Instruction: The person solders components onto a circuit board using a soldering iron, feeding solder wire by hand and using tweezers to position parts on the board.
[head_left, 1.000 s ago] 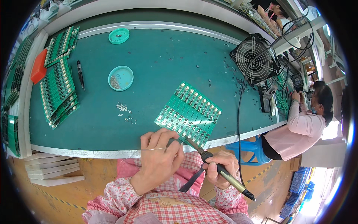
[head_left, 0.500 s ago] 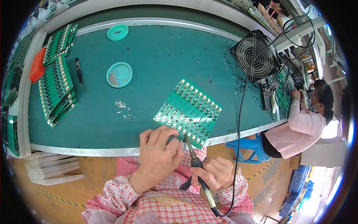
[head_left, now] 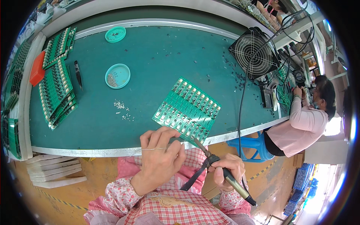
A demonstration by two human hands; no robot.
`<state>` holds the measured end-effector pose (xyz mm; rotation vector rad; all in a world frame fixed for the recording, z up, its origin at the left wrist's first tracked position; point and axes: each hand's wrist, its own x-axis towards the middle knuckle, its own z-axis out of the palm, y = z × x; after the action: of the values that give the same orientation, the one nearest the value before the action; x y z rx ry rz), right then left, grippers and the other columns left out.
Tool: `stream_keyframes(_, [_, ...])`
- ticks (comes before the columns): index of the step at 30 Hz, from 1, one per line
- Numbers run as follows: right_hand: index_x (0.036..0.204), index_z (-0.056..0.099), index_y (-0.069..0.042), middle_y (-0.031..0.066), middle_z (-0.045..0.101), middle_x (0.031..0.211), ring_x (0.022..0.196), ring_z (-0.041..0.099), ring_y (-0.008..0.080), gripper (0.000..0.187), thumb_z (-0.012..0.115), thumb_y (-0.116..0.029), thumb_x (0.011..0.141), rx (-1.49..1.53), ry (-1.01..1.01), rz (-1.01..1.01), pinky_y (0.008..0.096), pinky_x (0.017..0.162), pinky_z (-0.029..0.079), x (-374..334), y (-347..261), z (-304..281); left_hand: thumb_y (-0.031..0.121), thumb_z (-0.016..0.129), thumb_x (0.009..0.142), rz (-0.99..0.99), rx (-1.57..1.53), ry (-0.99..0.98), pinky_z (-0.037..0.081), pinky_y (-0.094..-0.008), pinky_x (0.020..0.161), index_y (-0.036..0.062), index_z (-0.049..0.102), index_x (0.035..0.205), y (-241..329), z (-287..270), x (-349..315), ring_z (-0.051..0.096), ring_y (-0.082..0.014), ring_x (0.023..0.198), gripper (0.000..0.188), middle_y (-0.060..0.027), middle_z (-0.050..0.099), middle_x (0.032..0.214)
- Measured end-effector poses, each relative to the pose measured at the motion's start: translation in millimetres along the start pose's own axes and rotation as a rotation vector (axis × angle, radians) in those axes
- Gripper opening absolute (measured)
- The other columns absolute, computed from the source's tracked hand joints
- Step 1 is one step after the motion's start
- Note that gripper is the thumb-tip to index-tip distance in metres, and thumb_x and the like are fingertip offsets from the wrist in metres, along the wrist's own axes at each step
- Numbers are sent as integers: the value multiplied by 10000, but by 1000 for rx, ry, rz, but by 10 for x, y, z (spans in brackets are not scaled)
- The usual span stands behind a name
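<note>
A green circuit board [head_left: 186,108] with rows of small white and black parts lies at the table's front edge. My left hand [head_left: 159,159] has its fingers curled at the board's near left corner, with a thin solder wire [head_left: 153,149] running across them. What the fingertips pinch is partly hidden. My right hand [head_left: 229,168] is wrapped around a soldering iron [head_left: 237,186]. The iron slants up and left, its tip at the board's near edge, right of my left hand. Whether the tip touches a joint is too small to tell.
Stacked boards [head_left: 56,90], an orange-red block [head_left: 37,68] and tweezers [head_left: 78,75] lie left. Two turquoise dishes [head_left: 127,80] and loose small parts [head_left: 120,105] sit farther in. A fan [head_left: 255,52] stands back right, its cable hanging down. A person [head_left: 309,118] works at the right.
My right hand has moved right, and the iron now slants more, its tip farther right along the board's near edge. My left hand stays nearly in place. The whole view has shifted slightly.
</note>
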<state>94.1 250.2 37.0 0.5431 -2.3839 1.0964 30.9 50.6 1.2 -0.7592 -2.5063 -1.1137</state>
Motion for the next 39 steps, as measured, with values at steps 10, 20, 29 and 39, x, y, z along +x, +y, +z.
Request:
stream_keyframes(10, [961,596,-15,62,674,699,505,622,201,148,676,-36,839,34,-1,37,319,493,507,-41,11,29,80,717,749,-5,19,0,355,-447,855,76,553,715,20,68,6,583,-259,1018,167,-51,610,1040])
stream_keyframes(20, [934,629,-23,53,650,663,500,615,205,182,700,-4,767,41,30,25,310,482,495,-91,76,114,101,725,752,-6,44,-9,354,-447,856,77,563,696,25,81,17,575,-268,1011,173,-53,606,1038])
stream_keyframes(29, [903,645,-28,29,576,586,458,561,178,215,699,36,705,-5,22,-86,290,453,453,11,54,120,96,729,741,3,53,-3,353,-448,857,84,572,718,19,93,19,574,-270,1011,159,-47,600,1038])
stream_keyframes(39, [791,688,-110,-49,376,546,449,443,88,113,706,-153,689,-322,-104,-346,216,424,334,-63,53,198,85,732,731,15,38,2,358,-439,860,79,574,744,15,89,4,577,-262,1010,158,-49,592,1065])
